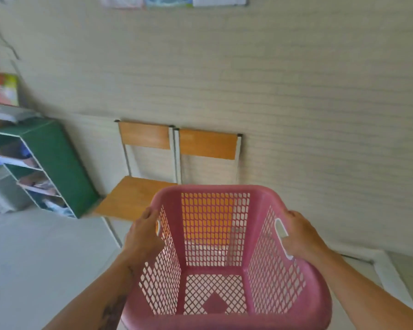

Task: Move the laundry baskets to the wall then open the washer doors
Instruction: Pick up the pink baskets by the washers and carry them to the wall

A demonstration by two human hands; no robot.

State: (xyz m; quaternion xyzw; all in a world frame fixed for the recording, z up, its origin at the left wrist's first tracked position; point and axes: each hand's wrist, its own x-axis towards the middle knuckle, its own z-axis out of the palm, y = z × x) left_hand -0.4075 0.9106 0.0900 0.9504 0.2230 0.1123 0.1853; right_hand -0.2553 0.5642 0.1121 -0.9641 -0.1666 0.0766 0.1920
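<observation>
Item: empty pink perforated plastic laundry basket (215,258), at 6 o'clock in our view, carried off the floor. Our left hand (143,236) and right hand (301,236) curl closed around its side handles. At 12 o'clock, two wooden chairs (177,151) against the beige wall (296,91); at 9 o'clock, a green shelf unit (55,163).

Both bare forearms reach forward from the lower corners, converging slightly. The left hand (144,236) is curled closed around the left rim of a basket (215,234), thumb on top, a tattoo showing along the forearm. The right hand (301,236) is clamped on the right rim, fingers hooked through the handle slot, wrist straight.
</observation>
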